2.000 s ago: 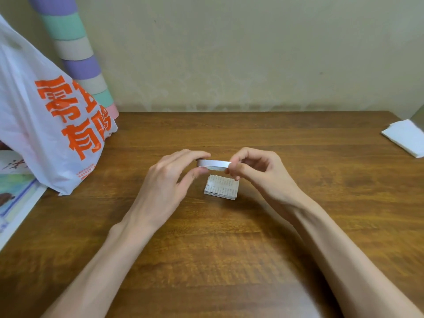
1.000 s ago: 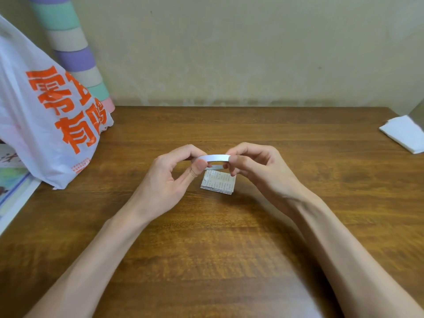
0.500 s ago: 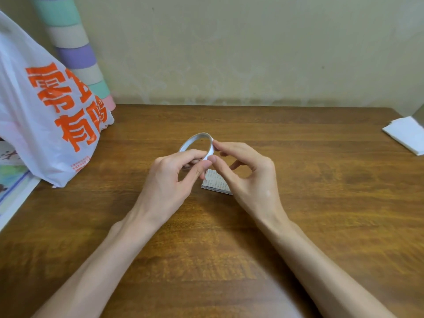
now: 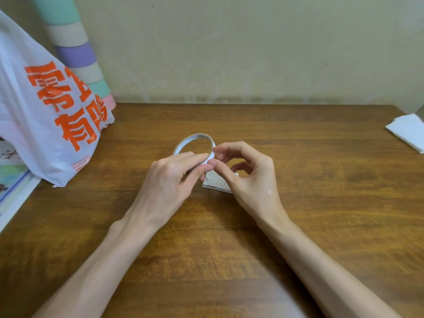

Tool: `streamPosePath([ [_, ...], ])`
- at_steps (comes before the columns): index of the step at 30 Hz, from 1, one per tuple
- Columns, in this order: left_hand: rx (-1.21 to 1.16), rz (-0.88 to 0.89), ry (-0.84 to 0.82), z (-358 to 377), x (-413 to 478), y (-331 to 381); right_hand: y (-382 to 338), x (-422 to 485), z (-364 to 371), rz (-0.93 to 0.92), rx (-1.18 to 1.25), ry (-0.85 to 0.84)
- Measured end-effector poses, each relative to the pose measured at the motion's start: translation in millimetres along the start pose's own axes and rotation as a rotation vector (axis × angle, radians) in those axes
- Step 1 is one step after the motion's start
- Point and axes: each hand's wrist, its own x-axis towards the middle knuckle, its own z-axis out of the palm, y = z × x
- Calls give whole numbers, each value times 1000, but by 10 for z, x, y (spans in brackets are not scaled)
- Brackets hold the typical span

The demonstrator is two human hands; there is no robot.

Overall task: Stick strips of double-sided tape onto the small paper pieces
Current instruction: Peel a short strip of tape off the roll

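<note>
The tape roll (image 4: pixel 195 137), lifted over the middle of the desk (image 4: pixel 321 214), tilts its hole up and nearward and is widest left to right. The left hand (image 4: pixel 167 180) curls its fingers round the near rim. The right hand (image 4: pixel 252 180) pinches the loose end at the roll's right edge. The paper pieces (image 4: pixel 215 183) lie stacked just beneath.

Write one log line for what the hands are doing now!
left hand: holds tape roll | right hand: pinches its loose end | paper pieces: on table

The thin white ring-shaped roll of double-sided tape (image 4: pixel 196 136) is tilting on edge in the air, its near rim pinched by the left hand (image 4: pixel 171 177) and right hand (image 4: pixel 251 177). The small printed paper squares (image 4: pixel 212 182) are lying stacked flat just beneath.
</note>
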Motion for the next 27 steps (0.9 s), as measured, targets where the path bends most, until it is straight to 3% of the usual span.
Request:
streamPosePath([
  [8, 2, 7, 11, -17, 11, 47, 7, 20, -37, -19, -19, 29],
  [16, 1, -10, 10, -10, -7, 19, 98, -21, 22, -189, -125, 92],
  [27, -2, -89, 40, -9, 21, 97, -22, 59, -73, 5, 7, -19],
])
